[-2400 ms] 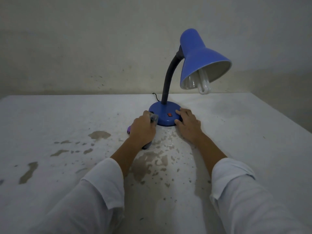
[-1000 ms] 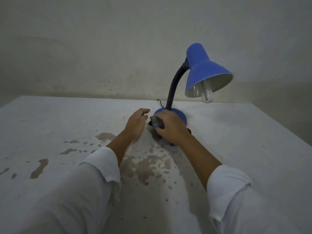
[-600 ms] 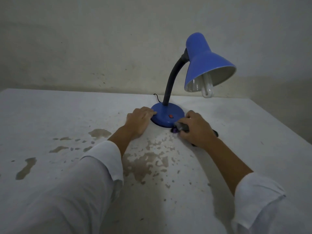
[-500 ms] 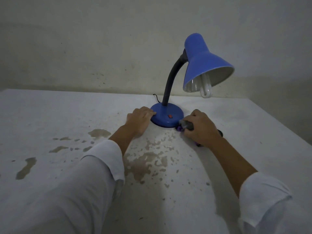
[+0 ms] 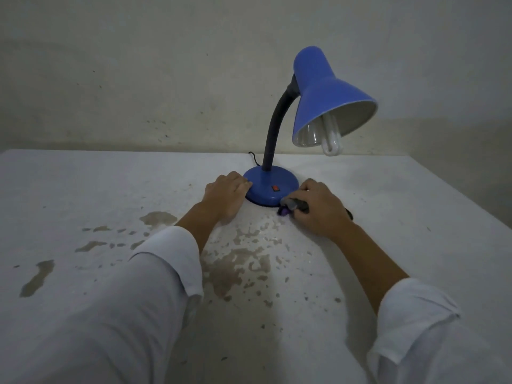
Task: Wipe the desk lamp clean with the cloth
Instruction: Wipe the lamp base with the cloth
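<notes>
Blue lamp (image 5: 318, 112) top-heavy; left hand (image 5: 225, 194) flat, bracing base; right hand (image 5: 318, 209) clutching cloth (image 5: 291, 207) at rim. Hard push could tip it.

Stained white table (image 5: 83, 195) bears blue lamp (image 5: 270, 188)

No text, label, brand, number or sign can be read anywhere in the view. The blue lamp (image 5: 318, 112) bears no lettering on its shade or base, and the small red switch (image 5: 275, 187) on the base shows no marking that can be made out. The surface (image 5: 83, 195) and the wall (image 5: 138, 65) behind it carry only stains and specks.
</notes>
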